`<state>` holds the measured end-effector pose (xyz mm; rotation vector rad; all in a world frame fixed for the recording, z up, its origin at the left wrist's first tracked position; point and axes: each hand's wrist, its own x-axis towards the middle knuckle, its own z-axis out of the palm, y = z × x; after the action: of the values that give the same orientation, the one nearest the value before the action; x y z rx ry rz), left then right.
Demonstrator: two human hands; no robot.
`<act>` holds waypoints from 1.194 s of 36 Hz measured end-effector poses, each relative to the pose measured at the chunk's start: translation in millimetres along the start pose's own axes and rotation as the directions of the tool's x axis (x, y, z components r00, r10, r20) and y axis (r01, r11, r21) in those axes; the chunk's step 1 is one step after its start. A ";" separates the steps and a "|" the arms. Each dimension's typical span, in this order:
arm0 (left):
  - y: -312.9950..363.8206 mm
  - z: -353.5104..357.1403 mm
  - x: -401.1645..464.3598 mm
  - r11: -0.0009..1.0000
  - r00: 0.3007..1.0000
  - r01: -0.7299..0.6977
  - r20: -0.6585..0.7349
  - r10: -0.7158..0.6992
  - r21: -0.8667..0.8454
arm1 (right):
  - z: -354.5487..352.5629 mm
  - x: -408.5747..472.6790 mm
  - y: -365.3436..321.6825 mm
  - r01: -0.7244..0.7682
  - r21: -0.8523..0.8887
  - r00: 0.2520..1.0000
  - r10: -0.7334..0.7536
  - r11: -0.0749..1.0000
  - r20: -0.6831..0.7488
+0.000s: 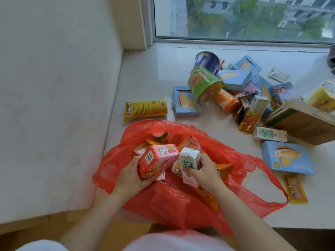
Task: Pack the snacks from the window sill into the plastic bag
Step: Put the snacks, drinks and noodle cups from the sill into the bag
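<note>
A red plastic bag (181,205) lies open at the near edge of the white window sill (154,73), with several snack packs inside. My left hand (129,175) grips a pink and red snack box (156,160) over the bag's mouth. My right hand (204,171) holds a small white and green milk carton (190,158) beside it, also over the bag. Loose on the sill are a yellow packet (145,109), blue boxes (185,102), a green cup (204,84), an orange can (226,100) and another milk carton (270,134).
A cardboard box (304,122) lies at the right among the snacks. A blue box (287,157) and a yellow bar (295,189) sit right of the bag. The window glass (244,17) runs along the back; a white wall (54,87) closes the left side.
</note>
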<state>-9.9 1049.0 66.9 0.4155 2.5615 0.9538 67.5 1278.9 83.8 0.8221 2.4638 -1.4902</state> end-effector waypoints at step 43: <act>-16.7 -6.1 15.8 0.633 0.822 -0.356 0.553 -0.138 0.687 | 60.6 -10.4 21.5 0.282 -0.821 0.951 -0.031 0.497 0.308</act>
<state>-28.9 1039.7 56.1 0.9424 2.2311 -0.3294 78.4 1230.9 41.2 0.1621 2.6119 -0.1672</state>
